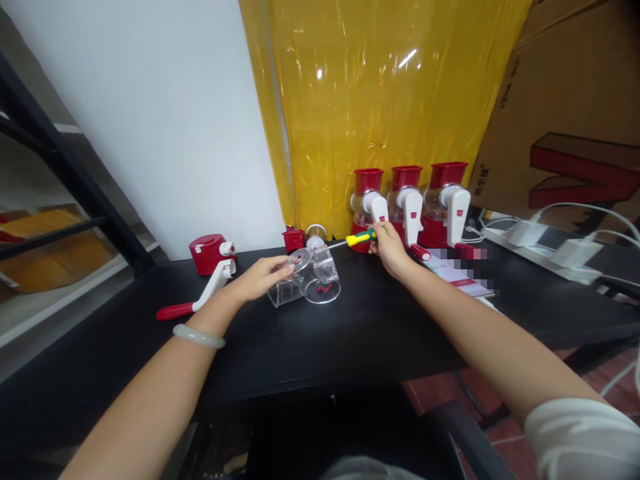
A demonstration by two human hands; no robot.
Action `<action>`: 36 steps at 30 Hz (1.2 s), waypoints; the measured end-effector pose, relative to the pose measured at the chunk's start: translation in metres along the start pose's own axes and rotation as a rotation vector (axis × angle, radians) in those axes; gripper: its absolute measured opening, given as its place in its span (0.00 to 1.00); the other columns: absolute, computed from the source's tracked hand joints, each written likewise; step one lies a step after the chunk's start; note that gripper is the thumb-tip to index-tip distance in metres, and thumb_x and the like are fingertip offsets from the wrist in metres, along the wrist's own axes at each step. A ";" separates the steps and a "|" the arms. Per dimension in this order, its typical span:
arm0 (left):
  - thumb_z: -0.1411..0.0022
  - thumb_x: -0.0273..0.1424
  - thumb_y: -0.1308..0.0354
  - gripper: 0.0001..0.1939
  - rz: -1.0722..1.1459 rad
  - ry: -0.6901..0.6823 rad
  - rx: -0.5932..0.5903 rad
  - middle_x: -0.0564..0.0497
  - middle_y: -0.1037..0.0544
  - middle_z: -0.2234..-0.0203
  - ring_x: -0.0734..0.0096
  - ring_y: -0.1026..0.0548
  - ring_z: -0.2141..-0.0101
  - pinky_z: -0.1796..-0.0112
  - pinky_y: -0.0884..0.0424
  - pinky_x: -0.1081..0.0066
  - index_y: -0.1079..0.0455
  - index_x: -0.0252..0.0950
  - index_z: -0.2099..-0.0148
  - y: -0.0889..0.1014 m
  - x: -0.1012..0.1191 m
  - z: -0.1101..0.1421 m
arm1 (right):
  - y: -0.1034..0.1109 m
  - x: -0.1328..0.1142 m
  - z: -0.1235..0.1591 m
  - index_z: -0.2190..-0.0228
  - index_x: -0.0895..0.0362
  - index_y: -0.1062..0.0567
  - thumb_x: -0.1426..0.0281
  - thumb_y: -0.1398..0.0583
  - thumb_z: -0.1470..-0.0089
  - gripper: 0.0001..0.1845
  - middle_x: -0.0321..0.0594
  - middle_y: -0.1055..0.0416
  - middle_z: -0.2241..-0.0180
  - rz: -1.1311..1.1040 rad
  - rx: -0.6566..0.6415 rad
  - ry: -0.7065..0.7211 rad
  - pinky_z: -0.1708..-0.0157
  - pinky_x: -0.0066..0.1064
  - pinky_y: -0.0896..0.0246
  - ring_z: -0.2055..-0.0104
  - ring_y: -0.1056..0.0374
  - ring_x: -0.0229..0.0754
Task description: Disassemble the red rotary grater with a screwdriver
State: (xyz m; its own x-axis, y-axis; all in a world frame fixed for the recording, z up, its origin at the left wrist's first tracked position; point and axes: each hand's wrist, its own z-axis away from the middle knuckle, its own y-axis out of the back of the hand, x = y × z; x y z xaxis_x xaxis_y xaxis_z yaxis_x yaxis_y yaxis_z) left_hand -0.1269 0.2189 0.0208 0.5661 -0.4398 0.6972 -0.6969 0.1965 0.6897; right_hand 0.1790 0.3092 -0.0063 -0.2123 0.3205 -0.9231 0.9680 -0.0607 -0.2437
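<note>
My left hand (267, 277) grips the rim of a clear plastic grater housing (323, 288) that lies on its side on the black table. In my right hand (389, 248) is a screwdriver (361, 237) with a yellow and green handle. Its metal shaft points left, towards the clear housing; whether the tip touches it I cannot tell. Behind the housing stand a small red part (293, 239) and a metal grater drum (315, 235). A red base (208, 254) and a white crank handle with a red grip (213, 288) lie to the left.
Three assembled red and white rotary graters (410, 200) stand at the back right. A booklet (457, 272) lies in front of them. Farther right is a white power strip (543, 253) with plugs and cables. A cardboard box (565, 100) and yellow plastic sheeting (390, 87) rise behind.
</note>
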 end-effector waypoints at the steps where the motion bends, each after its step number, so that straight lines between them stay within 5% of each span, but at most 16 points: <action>1: 0.33 0.52 0.47 0.25 0.005 -0.004 -0.002 0.44 0.19 0.58 0.59 0.21 0.58 0.55 0.26 0.59 0.26 0.35 0.50 0.000 0.000 0.000 | 0.000 0.000 0.000 0.68 0.52 0.36 0.59 0.41 0.45 0.12 0.24 0.42 0.81 -0.006 0.001 -0.007 0.83 0.24 0.42 0.84 0.47 0.30; 11: 0.32 0.51 0.47 0.26 0.020 0.007 -0.008 0.43 0.19 0.57 0.57 0.21 0.57 0.55 0.26 0.59 0.27 0.34 0.48 0.000 -0.001 0.000 | 0.001 -0.002 0.001 0.66 0.53 0.35 0.65 0.44 0.46 0.06 0.28 0.38 0.78 -0.028 -0.007 -0.016 0.82 0.27 0.42 0.84 0.42 0.33; 23: 0.33 0.52 0.46 0.26 0.023 0.012 -0.009 0.44 0.19 0.58 0.57 0.21 0.57 0.56 0.25 0.60 0.27 0.35 0.50 -0.001 0.000 0.000 | 0.003 0.005 -0.003 0.69 0.51 0.39 0.49 0.40 0.45 0.20 0.24 0.49 0.82 0.019 -0.026 0.061 0.84 0.23 0.44 0.83 0.48 0.32; 36: 0.32 0.50 0.47 0.24 0.004 0.008 -0.007 0.44 0.19 0.58 0.59 0.21 0.58 0.57 0.25 0.61 0.27 0.35 0.50 0.000 0.001 0.000 | 0.001 0.001 -0.001 0.69 0.52 0.37 0.62 0.42 0.46 0.09 0.23 0.47 0.83 -0.033 -0.011 -0.005 0.83 0.23 0.43 0.84 0.48 0.31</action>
State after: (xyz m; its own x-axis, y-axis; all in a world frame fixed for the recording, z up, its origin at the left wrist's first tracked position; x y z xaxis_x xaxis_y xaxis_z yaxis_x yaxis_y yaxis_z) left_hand -0.1265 0.2180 0.0214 0.5671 -0.4322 0.7011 -0.6956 0.2044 0.6887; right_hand 0.1796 0.3107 -0.0066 -0.2449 0.3171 -0.9162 0.9619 -0.0393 -0.2707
